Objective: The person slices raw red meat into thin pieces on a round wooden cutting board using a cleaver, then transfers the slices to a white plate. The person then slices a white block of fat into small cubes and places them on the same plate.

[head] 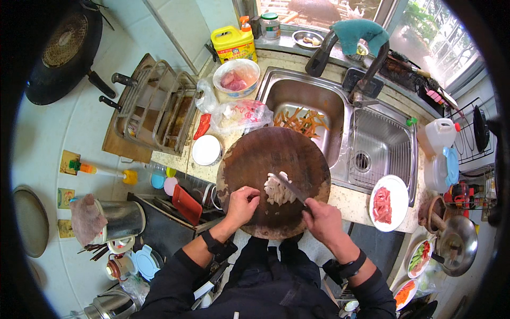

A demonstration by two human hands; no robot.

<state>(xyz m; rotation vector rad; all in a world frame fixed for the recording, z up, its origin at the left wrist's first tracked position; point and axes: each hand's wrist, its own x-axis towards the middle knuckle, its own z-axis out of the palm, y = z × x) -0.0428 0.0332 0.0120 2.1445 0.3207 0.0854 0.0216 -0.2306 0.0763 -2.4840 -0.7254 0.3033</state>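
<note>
A round wooden chopping board (pixel 255 155) lies before me on the counter, overlapping the sink's edge. Near its middle is a small heap of pale sliced pieces (pixel 277 192), whose kind I cannot tell. My right hand (pixel 324 221) is closed round the handle of a kitchen knife (pixel 293 188); the blade points up and left across the heap. My left hand (pixel 242 205) rests at the board's left side, fingers curled, left of the heap; whether it pinches something small cannot be told.
A steel double sink (pixel 344 131) holds orange-brown peelings (pixel 301 121). A white plate of sliced red meat (pixel 382 205) is at right. Beyond the board are a plastic bag (pixel 241 115), a bowl with meat (pixel 236 77) and, to the left, a white round lid (pixel 206 150).
</note>
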